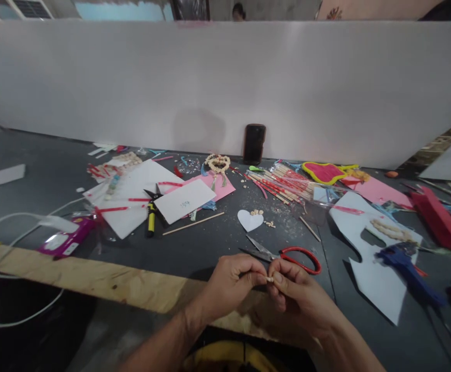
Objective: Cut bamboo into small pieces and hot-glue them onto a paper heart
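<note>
My left hand [236,281] and my right hand [300,292] meet at the table's front edge. Between their fingertips is a short row of small pale beads [269,279], pinched from both sides; whether a thread runs through them cannot be seen. Just beyond my fingers lie scissors [274,257] with red handles, blades partly apart and pointing left. Farther off rests a white paper heart [250,221], with small pale pieces [270,224] heaped on and beside its right edge.
A phone [254,143] leans against the white partition [132,82]. Yellow-handled pliers [151,219], a thin stick [193,223] and a white card [185,201] lie left. Bundled red-and-pale sticks [275,186], cut white paper [388,289] and a blue glue gun [409,268] lie right. A cable [19,326] hangs at left.
</note>
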A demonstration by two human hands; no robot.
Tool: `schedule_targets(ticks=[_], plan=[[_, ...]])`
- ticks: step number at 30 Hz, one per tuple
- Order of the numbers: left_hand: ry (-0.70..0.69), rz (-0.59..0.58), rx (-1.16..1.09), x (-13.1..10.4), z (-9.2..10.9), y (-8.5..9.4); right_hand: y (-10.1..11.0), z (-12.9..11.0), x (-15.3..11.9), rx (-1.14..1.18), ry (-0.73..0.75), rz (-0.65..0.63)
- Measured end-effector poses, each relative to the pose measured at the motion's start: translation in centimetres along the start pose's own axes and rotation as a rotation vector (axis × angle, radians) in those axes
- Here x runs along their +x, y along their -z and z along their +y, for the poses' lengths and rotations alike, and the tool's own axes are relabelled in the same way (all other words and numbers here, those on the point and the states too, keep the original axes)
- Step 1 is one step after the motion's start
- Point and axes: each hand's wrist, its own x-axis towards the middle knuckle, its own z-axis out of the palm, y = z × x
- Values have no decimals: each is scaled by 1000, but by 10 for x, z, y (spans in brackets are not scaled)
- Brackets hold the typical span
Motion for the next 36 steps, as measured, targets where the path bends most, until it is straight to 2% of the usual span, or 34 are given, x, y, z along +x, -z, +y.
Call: schedule_targets(ticks=[2,3,6,8,11,14,18,25,31,36], plan=[[25,8,-33,0,-1,0,-2,0,0,-53,37,40],[30,22,-22,1,-1,-1,-3,0,0,-153,88,85],[38,88,94,2,-5,-2,-4,-2,1,-747,396,273],[65,129,154,2,-7,-3,-2,-7,4,-1179,577,341],[118,160,143,2,-8,-3,7,-22,11,-1511,625,379],[146,176,86,0,-8,-1,26,-43,28,-1583,572,440],[159,166,-20,-5,-13,1,53,-62,57,-1654,493,432],[211,145,-94,-11,-25,6,69,-56,83,-1704,460,343],[206,118,-105,-10,-28,7,77,-56,83,-1689,447,369],[233,120,-140,-8,-31,7,69,-52,54,-1671,466,400]])
